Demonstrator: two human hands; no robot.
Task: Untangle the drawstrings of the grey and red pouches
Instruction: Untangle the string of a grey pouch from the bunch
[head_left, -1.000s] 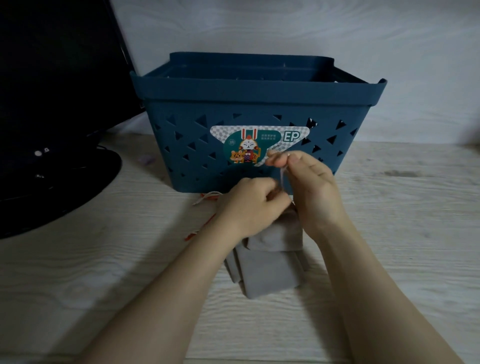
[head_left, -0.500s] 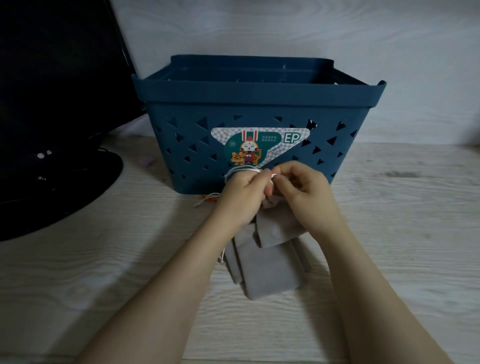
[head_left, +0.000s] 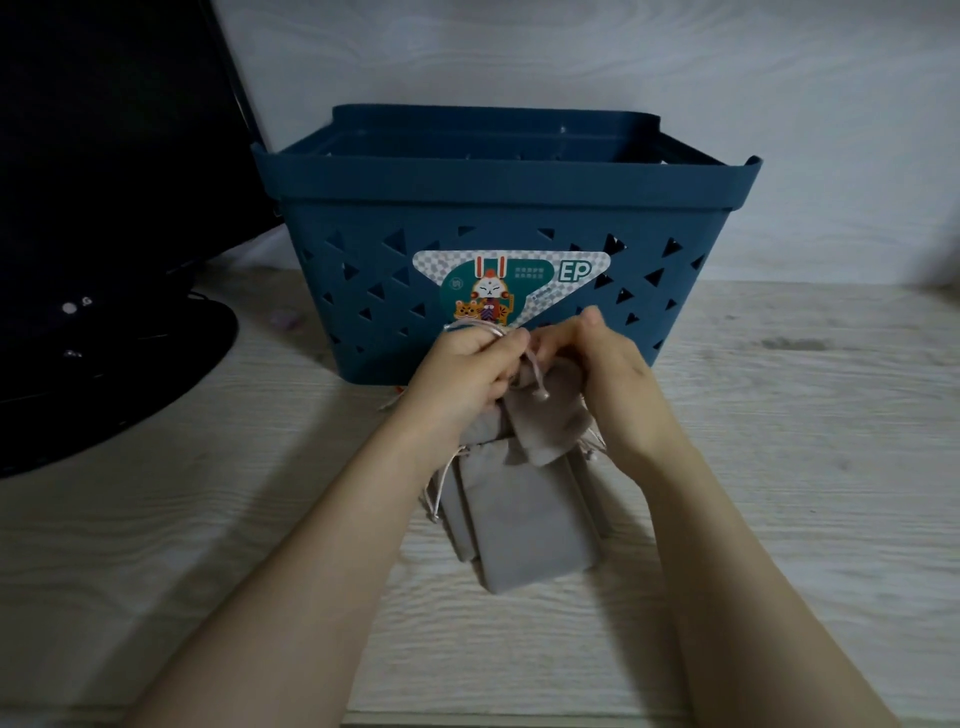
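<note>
1. Head view: my left hand (head_left: 467, 374) is curled tight around a loop of pale string (head_left: 475, 328) so it cannot slip away while I work
2. My right hand (head_left: 597, 358) is just beside it, with the fingertips bent in to pinch near the same string, so both hands can pull at the knot together
3. The grey pouches (head_left: 524, 514) lie in a pile on the pale wood table (head_left: 779, 467), right under my hands, and one small pouch is lifted up by its string
4. I think I hold them low and near so the strings stay easy to see
5. A tiny bit of red (head_left: 399, 388) peeks out behind my left hand; I cannot tell if that is the red pouch
6. The blue basket (head_left: 498, 187) stands just behind, on the far side
</note>
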